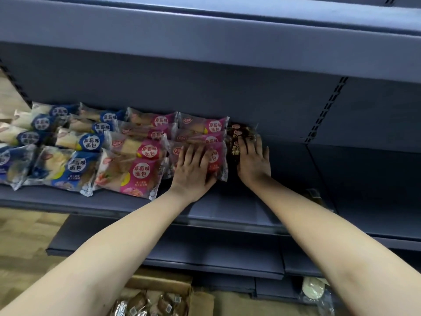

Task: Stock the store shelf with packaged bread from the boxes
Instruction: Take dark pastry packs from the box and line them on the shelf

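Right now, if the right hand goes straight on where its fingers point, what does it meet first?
The right hand rests on the brown bread pack; beyond it, probably the shelf's back panel, though depth is unclear.

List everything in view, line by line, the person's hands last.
Blue bread packs: about eight, blue, shelf left.
Pink bread packs: about seven, pink, shelf middle.
Dark pack: one visible, brown, right of the pink ones.
Shelf: one, grey-blue, bearing the packs.
Cardboard box: one, tan, below, holding brown packs.
Pale round item: one, cream, lower right.
Left hand: flat on front pink pack.
Right hand: flat on dark pack.
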A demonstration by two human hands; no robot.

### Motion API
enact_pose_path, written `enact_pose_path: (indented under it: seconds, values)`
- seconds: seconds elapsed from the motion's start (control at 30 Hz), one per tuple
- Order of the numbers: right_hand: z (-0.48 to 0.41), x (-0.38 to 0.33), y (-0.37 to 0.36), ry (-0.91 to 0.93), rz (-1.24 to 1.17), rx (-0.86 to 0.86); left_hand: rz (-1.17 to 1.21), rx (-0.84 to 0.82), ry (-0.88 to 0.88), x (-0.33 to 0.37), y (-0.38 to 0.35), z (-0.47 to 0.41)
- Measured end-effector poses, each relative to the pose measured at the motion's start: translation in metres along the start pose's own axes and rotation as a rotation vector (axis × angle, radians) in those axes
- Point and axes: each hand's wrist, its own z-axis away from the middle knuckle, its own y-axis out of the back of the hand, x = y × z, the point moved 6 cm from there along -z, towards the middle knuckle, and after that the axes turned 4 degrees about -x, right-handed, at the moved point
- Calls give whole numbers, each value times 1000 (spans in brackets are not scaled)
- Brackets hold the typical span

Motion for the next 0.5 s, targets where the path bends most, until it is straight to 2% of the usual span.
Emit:
enact_pose_path:
  seconds: [0.3,0.5]
  values:
    - [-4,5,2,-38,-45,-104,-47,-49,3,0,-5,-2]
    - [18,21,19,21,4,-28,-79,-82,-28,9,5,-2]
